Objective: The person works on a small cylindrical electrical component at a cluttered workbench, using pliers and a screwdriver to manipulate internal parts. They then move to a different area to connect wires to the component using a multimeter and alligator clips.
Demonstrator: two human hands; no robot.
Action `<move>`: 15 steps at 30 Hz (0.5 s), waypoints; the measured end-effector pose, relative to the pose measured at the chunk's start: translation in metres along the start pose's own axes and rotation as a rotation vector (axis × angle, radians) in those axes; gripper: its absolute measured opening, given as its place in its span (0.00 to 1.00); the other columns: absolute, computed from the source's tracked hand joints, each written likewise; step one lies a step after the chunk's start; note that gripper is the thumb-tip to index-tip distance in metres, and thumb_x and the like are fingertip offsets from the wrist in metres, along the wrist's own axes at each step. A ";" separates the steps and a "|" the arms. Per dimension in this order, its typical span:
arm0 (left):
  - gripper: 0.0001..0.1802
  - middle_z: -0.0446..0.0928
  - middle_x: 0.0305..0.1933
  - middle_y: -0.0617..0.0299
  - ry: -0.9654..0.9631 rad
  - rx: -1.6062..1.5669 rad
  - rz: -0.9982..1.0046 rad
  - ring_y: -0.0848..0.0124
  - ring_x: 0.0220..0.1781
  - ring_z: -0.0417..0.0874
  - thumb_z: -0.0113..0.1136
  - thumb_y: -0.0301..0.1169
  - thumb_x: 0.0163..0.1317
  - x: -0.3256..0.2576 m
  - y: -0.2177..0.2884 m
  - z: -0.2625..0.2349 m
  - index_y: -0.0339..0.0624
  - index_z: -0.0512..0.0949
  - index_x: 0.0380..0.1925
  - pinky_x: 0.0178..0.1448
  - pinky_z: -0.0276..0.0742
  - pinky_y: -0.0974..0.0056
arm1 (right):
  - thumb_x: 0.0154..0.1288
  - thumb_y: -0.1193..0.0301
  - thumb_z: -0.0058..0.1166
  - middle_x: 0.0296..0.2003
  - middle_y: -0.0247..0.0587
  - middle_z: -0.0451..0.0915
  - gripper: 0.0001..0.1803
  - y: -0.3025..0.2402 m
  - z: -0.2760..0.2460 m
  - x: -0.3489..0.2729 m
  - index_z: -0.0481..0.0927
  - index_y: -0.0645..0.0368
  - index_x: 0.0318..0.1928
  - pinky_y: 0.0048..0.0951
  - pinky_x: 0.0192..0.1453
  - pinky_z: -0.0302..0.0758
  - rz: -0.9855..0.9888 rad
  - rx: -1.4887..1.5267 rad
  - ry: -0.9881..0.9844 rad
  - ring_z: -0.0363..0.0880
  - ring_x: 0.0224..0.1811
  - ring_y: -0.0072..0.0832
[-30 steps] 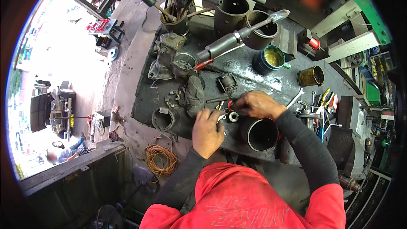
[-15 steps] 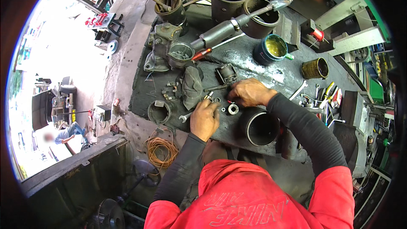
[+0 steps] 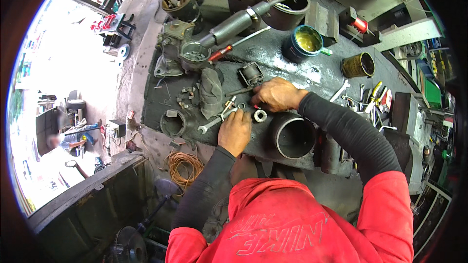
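While the left hand [image 3: 235, 130] lies against the wrench [image 3: 213, 123], its grip hard to tell, the right hand [image 3: 279, 94] curls, its hold hidden; the ring [image 3: 260, 120] sits just between them.

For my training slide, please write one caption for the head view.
Left hand by a wrench, right hand near a metal ring, over a dark, cluttered workbench.
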State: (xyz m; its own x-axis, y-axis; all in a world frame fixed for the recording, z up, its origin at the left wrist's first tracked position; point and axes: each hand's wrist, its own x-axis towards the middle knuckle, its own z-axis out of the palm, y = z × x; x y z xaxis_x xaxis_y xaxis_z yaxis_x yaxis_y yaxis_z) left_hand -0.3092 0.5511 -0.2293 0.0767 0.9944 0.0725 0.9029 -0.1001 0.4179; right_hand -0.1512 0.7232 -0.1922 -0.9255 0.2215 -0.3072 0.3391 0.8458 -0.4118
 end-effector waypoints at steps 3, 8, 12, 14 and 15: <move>0.08 0.78 0.43 0.49 0.029 -0.057 -0.105 0.50 0.45 0.83 0.60 0.30 0.70 -0.001 0.003 0.002 0.37 0.82 0.43 0.48 0.81 0.50 | 0.57 0.69 0.61 0.43 0.41 0.85 0.10 0.005 0.004 -0.001 0.86 0.50 0.41 0.48 0.50 0.83 -0.079 0.009 -0.007 0.86 0.49 0.47; 0.08 0.78 0.32 0.47 0.305 -0.387 -0.445 0.58 0.30 0.80 0.59 0.30 0.74 -0.025 0.007 -0.007 0.34 0.77 0.39 0.37 0.76 0.56 | 0.59 0.66 0.59 0.43 0.39 0.83 0.13 0.005 0.008 0.003 0.85 0.46 0.46 0.48 0.48 0.83 -0.121 -0.143 -0.067 0.86 0.49 0.44; 0.08 0.80 0.32 0.64 0.236 -0.860 -0.784 0.79 0.27 0.76 0.57 0.31 0.78 -0.068 0.019 -0.015 0.38 0.75 0.42 0.31 0.72 0.71 | 0.61 0.67 0.58 0.40 0.41 0.85 0.12 0.001 0.003 0.006 0.86 0.49 0.45 0.47 0.45 0.85 -0.158 -0.114 -0.018 0.89 0.44 0.44; 0.05 0.81 0.31 0.63 0.273 -1.070 -0.886 0.78 0.25 0.78 0.56 0.26 0.77 -0.088 0.032 -0.012 0.35 0.78 0.42 0.28 0.75 0.70 | 0.62 0.67 0.57 0.41 0.41 0.85 0.11 0.000 0.001 0.007 0.86 0.49 0.45 0.48 0.44 0.84 -0.155 -0.107 -0.019 0.89 0.44 0.45; 0.05 0.81 0.32 0.62 0.273 -1.080 -0.909 0.78 0.26 0.78 0.57 0.26 0.77 -0.097 0.036 -0.012 0.35 0.78 0.42 0.29 0.76 0.69 | 0.63 0.67 0.57 0.41 0.41 0.85 0.11 0.000 0.001 0.007 0.85 0.50 0.44 0.48 0.44 0.84 -0.155 -0.095 0.027 0.89 0.43 0.45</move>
State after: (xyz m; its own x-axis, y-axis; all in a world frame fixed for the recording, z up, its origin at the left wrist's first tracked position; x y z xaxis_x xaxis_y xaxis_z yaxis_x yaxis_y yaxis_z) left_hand -0.2890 0.4507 -0.2108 -0.5352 0.7009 -0.4714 -0.1727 0.4555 0.8733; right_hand -0.1579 0.7243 -0.1951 -0.9700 0.0970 -0.2227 0.1760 0.9126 -0.3690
